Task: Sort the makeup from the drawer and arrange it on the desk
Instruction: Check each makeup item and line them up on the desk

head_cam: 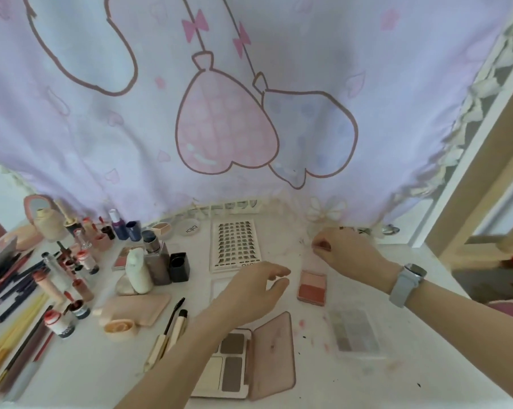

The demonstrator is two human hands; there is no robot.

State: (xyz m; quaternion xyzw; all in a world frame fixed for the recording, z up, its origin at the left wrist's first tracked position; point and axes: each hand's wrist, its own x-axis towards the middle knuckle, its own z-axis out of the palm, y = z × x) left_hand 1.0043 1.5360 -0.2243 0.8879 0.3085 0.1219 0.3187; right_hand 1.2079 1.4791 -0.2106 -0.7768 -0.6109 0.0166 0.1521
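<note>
Lying on the desk: two open palettes, one blush compact.

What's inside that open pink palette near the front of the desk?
The open palette shows pans: two brown shades and a cream one. The left forearm crosses its left side, so any pans beneath cannot be seen. The opened lid is pink with small smudges.

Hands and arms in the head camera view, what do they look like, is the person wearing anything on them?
Both forearms are bare, with no sleeves showing. The right hand side has a smartwatch on the wrist, with a pale grey-blue band and a dark rounded-square face. The left hand and its wrist carry nothing. No rings or gloves are visible. The nails are too blurred to judge.
</note>
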